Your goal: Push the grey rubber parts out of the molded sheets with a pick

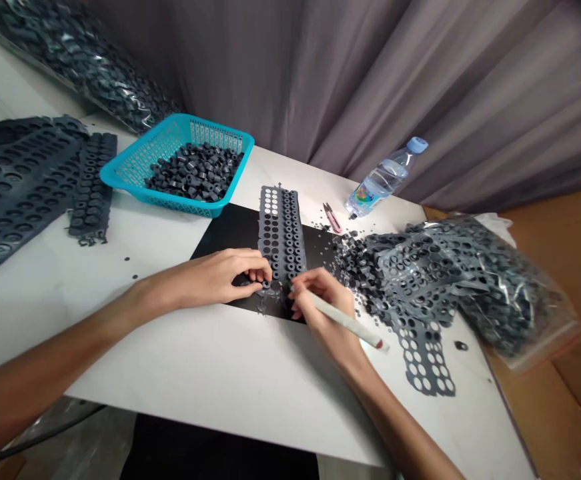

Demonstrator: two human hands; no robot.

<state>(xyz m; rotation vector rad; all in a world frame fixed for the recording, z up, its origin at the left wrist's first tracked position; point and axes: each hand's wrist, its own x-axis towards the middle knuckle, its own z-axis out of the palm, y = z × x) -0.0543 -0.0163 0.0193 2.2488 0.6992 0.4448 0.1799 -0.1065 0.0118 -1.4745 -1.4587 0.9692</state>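
A dark grey moulded rubber sheet [281, 227] lies on a black mat [230, 230], with rows of small round parts on its right side and punched-out holes on its left. At its near end, my left hand [240, 273] is closed, thumb and fingertips pinching a small rubber ring [266, 285] at the sheet's edge. My right hand [326, 303] grips a white pen-like tool [347, 320]. Its back end points toward me and to the right, while its tip is hidden by the fingers near the sheet's lower right corner.
A turquoise basket [177, 122] of loose rubber parts stands behind to the left. More moulded sheets [15, 180] lie at far left. On the right are pink snips [333, 219], a water bottle [383, 177], scattered rubber pieces [357, 263], punched sheets [423, 280] and a plastic bag [535, 320].
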